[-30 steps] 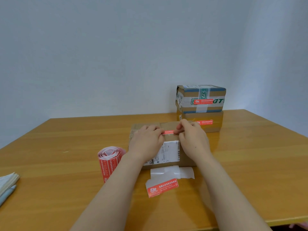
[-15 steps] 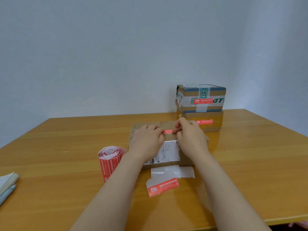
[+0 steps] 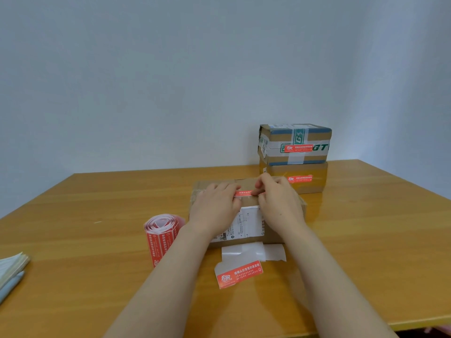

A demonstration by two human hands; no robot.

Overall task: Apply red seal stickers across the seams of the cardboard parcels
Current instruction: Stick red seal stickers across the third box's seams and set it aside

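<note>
We see both hands over the near cardboard parcel [image 3: 214, 185], which lies flat on the wooden table [image 3: 97, 264] with its white shipping label [image 3: 246, 223] facing us. A red seal sticker [image 3: 244, 193] stretches between the hands along the parcel's top. The right hand [image 3: 280, 203] pinches the sticker's right end between thumb and fingertips. The left hand [image 3: 214, 206] covers the left end with bent fingers, and we cannot tell whether it pinches the end or presses it down. Just left of the parcel stands the sticker roll [image 3: 162, 236]. In front of the parcel lie white backing paper [image 3: 253, 251] and a loose sticker [image 3: 240, 274]. Behind it, to the right, an upper parcel [image 3: 317, 156] sits on a lower parcel [image 3: 314, 185], and each bears a red sticker
</note>
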